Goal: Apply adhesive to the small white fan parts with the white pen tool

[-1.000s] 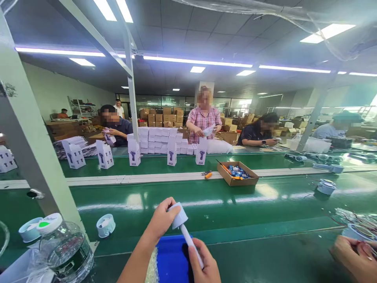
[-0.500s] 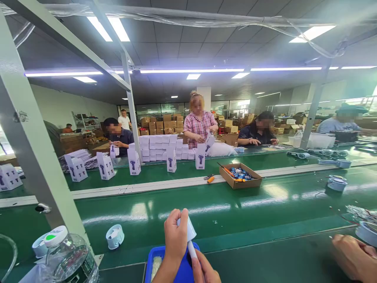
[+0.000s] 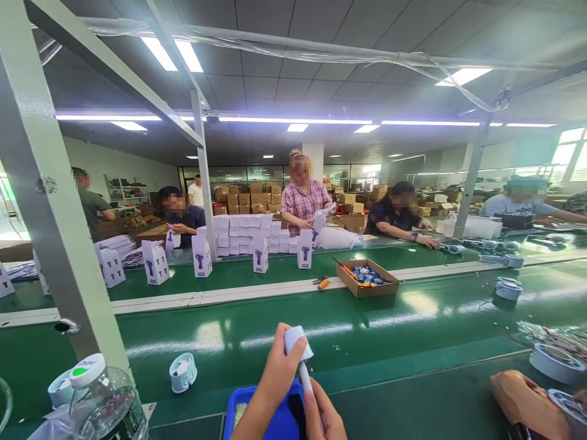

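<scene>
My left hand (image 3: 282, 366) is wrapped round a pale blue plastic part (image 3: 297, 343), thumb across its side. Below and to the right, my right hand (image 3: 321, 412) grips a slim white rod (image 3: 304, 377) that meets the underside of the part. Both hands are over a blue tray (image 3: 236, 400) with small pale pieces inside. To the left on the green surface stands a round light blue housing (image 3: 183, 373).
A clear bottle (image 3: 107, 400) stands at lower left beside a metal post (image 3: 68, 214). Another person's hand (image 3: 527, 400) is at lower right near round housings (image 3: 557, 362). Farther back are a cardboard box (image 3: 371, 287) of parts and upright white boxes (image 3: 202, 256).
My left hand has shifted slightly right and its thumb now lies over the blue part. Across the line, a person in dark clothes has reached forward. Another person has come into view at far left.
</scene>
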`<move>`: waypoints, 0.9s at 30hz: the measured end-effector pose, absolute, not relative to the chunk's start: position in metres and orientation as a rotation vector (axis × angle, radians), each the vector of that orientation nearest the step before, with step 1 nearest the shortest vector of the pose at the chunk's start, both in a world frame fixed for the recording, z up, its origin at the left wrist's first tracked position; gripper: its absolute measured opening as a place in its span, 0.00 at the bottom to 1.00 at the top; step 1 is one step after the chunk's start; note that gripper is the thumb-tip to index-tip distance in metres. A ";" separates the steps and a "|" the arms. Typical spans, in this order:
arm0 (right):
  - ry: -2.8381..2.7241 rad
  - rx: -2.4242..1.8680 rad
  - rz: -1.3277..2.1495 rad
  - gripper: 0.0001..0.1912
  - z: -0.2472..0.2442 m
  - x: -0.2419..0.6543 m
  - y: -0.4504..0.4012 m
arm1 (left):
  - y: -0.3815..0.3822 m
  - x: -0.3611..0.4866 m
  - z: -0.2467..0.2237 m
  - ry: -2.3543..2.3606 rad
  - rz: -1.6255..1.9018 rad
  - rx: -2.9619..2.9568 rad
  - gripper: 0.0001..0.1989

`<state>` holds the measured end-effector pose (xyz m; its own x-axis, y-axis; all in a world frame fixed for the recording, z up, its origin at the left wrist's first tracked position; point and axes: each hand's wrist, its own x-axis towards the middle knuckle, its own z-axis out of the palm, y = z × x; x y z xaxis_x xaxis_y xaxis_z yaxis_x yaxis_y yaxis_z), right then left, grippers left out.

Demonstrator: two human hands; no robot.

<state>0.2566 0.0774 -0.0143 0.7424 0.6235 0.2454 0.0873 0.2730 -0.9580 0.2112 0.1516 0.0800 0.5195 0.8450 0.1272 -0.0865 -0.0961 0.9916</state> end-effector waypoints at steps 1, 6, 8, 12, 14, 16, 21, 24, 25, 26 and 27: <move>-0.676 -1.260 0.394 0.32 -0.013 0.258 0.077 | 0.153 0.211 0.079 0.666 0.839 1.468 0.21; -0.710 -1.247 0.402 0.31 -0.014 0.261 0.077 | 0.159 0.209 0.075 0.613 0.769 1.504 0.20; -0.723 -1.230 0.426 0.30 -0.016 0.262 0.077 | 0.159 0.208 0.073 0.614 0.776 1.534 0.18; -0.727 -1.201 0.473 0.30 -0.022 0.262 0.077 | 0.157 0.208 0.072 0.617 0.768 1.567 0.17; -0.712 -1.190 0.471 0.29 -0.025 0.262 0.079 | 0.156 0.208 0.072 0.631 0.750 1.585 0.17; -0.706 -1.180 0.470 0.29 -0.028 0.262 0.081 | 0.155 0.206 0.073 0.639 0.743 1.602 0.18; -0.728 -1.174 0.475 0.28 -0.027 0.260 0.078 | 0.152 0.204 0.075 0.599 0.762 1.614 0.17; -0.728 -1.190 0.454 0.27 -0.027 0.261 0.075 | 0.151 0.205 0.072 0.593 0.754 1.674 0.18; -0.728 -1.191 0.448 0.27 -0.027 0.262 0.075 | 0.151 0.206 0.071 0.588 0.749 1.688 0.18; -0.726 -1.190 0.440 0.27 -0.028 0.262 0.076 | 0.151 0.207 0.069 0.582 0.742 1.690 0.18; -0.723 -1.189 0.429 0.27 -0.029 0.262 0.077 | 0.152 0.208 0.068 0.576 0.735 1.682 0.18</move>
